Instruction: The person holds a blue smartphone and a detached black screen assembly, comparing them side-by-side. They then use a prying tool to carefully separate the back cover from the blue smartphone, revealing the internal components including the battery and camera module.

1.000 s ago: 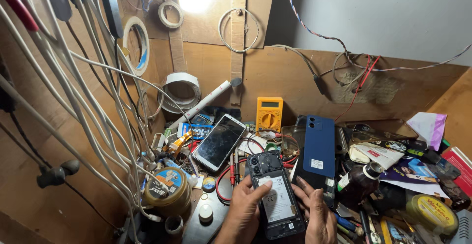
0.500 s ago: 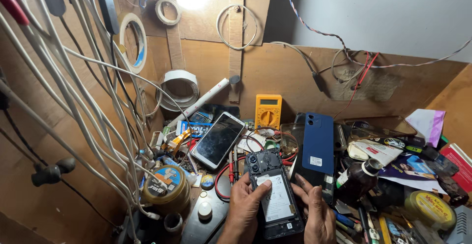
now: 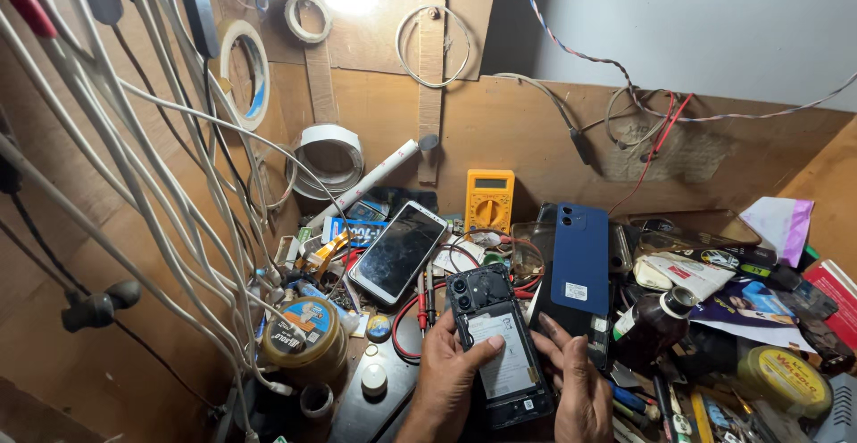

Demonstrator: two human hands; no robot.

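Note:
An opened phone (image 3: pixel 495 345) with its back cover off lies face down on the cluttered bench, its battery and camera module exposed. My left hand (image 3: pixel 444 380) grips its left edge, thumb resting on the battery. My right hand (image 3: pixel 578 389) sits at the phone's right edge, index finger touching the side. A blue back cover (image 3: pixel 580 260) leans just right of the phone. Another phone with a dark screen (image 3: pixel 397 251) lies tilted to the upper left.
A yellow multimeter (image 3: pixel 489 200) stands at the back with red probe leads (image 3: pixel 411 318) running forward. A round tin (image 3: pixel 302 336) sits at left. A dark bottle (image 3: pixel 652 327), a yellow-lidded tin (image 3: pixel 786 380) and papers crowd the right. White cables (image 3: pixel 134 184) hang at left.
The view has shifted slightly. Both hands stay on the opened phone in nearly the same grip; my left thumb has slid a little over the battery.

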